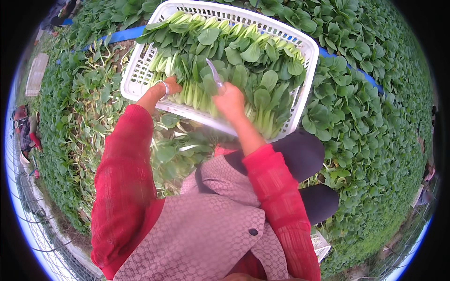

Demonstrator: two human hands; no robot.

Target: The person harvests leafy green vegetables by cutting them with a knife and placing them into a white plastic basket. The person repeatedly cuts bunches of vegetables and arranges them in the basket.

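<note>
A white plastic crate (304,105) stands before me, holding rows of green bok choy (242,52) with pale stems. My left hand (172,87), a bracelet at its wrist, reaches into the crate's near left part and touches the bok choy there; whether its fingers grip a plant is hidden. In my right hand (228,100) is a knife (213,72), held above the near row, its curved blade pointing up and left over the leaves.
Growing bok choy (365,140) spreads right of the crate. A blue hose or strip (123,35) passes behind it. Cut leaves (105,91) litter the ground at left. Another white crate (319,246) sits at lower right. A person (26,130) is at the far left edge.
</note>
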